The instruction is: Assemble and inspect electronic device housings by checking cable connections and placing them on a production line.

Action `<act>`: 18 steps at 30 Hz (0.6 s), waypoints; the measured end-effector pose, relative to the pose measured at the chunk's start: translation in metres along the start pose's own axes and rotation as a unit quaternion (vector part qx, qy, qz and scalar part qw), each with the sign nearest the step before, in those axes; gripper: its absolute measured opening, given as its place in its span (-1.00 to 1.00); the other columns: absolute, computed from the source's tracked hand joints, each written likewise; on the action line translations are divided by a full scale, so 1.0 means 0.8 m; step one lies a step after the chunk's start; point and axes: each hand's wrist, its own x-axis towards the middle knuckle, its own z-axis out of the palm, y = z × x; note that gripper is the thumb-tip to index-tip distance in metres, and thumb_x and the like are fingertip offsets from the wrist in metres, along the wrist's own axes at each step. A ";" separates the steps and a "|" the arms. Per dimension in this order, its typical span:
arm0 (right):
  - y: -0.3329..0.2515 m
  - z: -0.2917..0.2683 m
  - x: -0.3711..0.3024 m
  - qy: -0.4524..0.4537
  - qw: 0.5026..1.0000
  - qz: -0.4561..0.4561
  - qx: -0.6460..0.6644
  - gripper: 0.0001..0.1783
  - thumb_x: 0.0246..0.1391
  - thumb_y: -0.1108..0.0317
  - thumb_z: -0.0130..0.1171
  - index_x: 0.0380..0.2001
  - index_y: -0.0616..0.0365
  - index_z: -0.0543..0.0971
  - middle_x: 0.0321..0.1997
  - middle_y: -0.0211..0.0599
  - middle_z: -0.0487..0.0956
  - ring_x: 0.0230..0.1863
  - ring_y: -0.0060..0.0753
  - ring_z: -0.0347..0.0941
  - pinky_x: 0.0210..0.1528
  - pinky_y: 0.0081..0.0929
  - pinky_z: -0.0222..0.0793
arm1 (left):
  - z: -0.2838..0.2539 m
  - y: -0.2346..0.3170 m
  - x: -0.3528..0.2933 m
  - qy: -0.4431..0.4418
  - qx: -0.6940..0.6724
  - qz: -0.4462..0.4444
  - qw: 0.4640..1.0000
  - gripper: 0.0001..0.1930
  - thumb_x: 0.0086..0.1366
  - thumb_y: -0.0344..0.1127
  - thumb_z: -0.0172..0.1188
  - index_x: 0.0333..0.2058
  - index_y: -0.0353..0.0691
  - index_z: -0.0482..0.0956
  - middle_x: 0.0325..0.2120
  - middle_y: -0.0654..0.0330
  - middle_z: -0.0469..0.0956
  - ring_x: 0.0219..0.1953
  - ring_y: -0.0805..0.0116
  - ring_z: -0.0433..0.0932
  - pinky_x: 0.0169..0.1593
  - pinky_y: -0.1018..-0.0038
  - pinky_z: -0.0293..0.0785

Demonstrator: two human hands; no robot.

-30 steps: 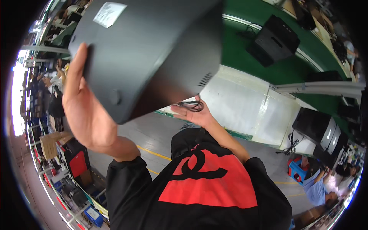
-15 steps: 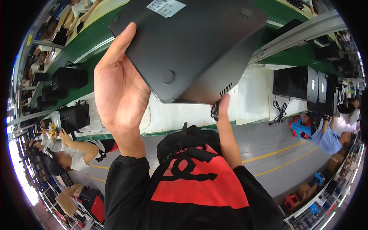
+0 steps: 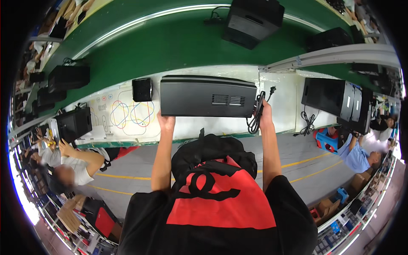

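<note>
A long black box-shaped device (image 3: 199, 97) with two slotted vents lies across in front of me, above or on the white bench top. I cannot tell whether it touches the bench. My left hand (image 3: 167, 122) grips its near left corner, with the fingers mostly hidden beneath it. At the right end, my right hand (image 3: 266, 115) holds the device, and a coiled black power cord (image 3: 256, 114) hangs against its fingers. The cord's plug (image 3: 272, 90) sticks up past the hand. A small black block (image 3: 142, 90) stands on the bench left of the device.
A printed sheet with coloured loops (image 3: 131, 112) lies on the bench at left. Beyond runs a green conveyor belt (image 3: 170, 46) carrying another black device (image 3: 253, 23). Black devices (image 3: 327, 95) stand at right beside a coiled cord (image 3: 308, 123). A metal rail (image 3: 323, 57) crosses there. Co-workers sit either side.
The device has come down from close before me to the bench and turned, its labelled underside now out of sight. My left hand has moved from its side to its near left corner.
</note>
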 end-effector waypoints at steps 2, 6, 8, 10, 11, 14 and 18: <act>0.023 0.002 0.025 0.001 0.999 0.023 -0.038 -0.68 0.29 0.13 -0.22 -0.26 0.08 0.45 -0.31 -0.29 0.56 -0.40 -0.37 0.45 -0.30 -0.40 0.39 | -0.050 0.019 -0.001 -0.019 0.001 0.043 0.999 -0.73 0.33 -0.50 -0.23 -0.15 -0.52 0.43 -0.22 -0.10 0.51 -0.16 0.09 0.53 -0.09 0.24 0.57; 0.045 0.033 0.011 -0.141 0.980 0.026 0.135 -0.62 0.27 0.15 -0.32 -0.29 0.23 0.39 0.18 0.09 0.37 0.18 -0.13 0.31 0.21 -0.37 0.17 | -0.108 0.057 -0.023 0.066 -0.002 0.161 0.985 -0.73 0.34 -0.45 -0.17 -0.12 -0.49 0.43 -0.17 -0.07 0.52 -0.15 0.06 0.53 -0.07 0.19 0.55; 0.027 0.048 -0.037 -0.168 0.979 -0.028 0.111 -0.65 0.22 0.21 -0.30 -0.21 0.30 0.33 0.22 0.22 0.30 0.32 -0.01 0.15 0.35 -0.29 0.02 | -0.119 0.066 -0.023 0.040 0.003 0.131 0.991 -0.69 0.37 -0.34 -0.13 -0.05 -0.41 0.44 -0.06 -0.05 0.50 -0.02 0.03 0.48 0.02 0.10 0.49; 0.017 0.041 -0.080 -0.219 0.966 -0.073 0.116 -0.73 0.12 0.39 -0.11 -0.09 0.13 0.32 0.21 0.20 0.30 0.29 0.06 0.18 0.33 -0.03 0.03 | -0.127 0.065 -0.023 0.014 -0.019 0.118 0.993 -0.69 0.37 -0.33 -0.13 -0.04 -0.41 0.44 -0.05 -0.06 0.50 -0.02 0.00 0.48 0.02 0.09 0.49; 0.008 0.049 -0.107 -0.224 0.967 -0.104 0.058 -0.70 0.09 0.45 -0.05 -0.06 0.06 0.31 0.20 0.18 0.31 0.28 0.07 0.21 0.31 0.06 0.04 | -0.129 0.065 -0.025 -0.012 -0.037 0.107 0.993 -0.68 0.37 -0.32 -0.12 -0.03 -0.41 0.43 -0.04 -0.06 0.49 -0.02 -0.03 0.48 0.02 0.08 0.49; -0.014 0.071 -0.154 -0.233 0.955 -0.136 -0.123 -0.63 0.12 0.58 -0.03 0.00 0.11 0.23 0.17 0.14 0.32 0.23 -0.02 0.26 0.18 0.01 0.27 | -0.116 0.054 -0.021 0.012 -0.037 0.102 0.994 -0.68 0.37 -0.33 -0.13 -0.03 -0.41 0.42 -0.04 -0.07 0.49 -0.03 -0.03 0.48 0.02 0.08 0.49; -0.010 0.132 -0.126 -0.241 0.798 -0.282 -0.475 -0.48 -0.02 0.52 0.24 -0.07 0.23 0.17 -0.19 -0.09 0.52 -0.11 -0.27 0.51 -0.14 -0.36 0.49 | -0.114 0.055 -0.026 0.000 -0.039 0.096 0.995 -0.69 0.36 -0.36 -0.14 -0.04 -0.42 0.43 -0.06 -0.08 0.50 -0.03 -0.02 0.49 0.00 0.08 0.51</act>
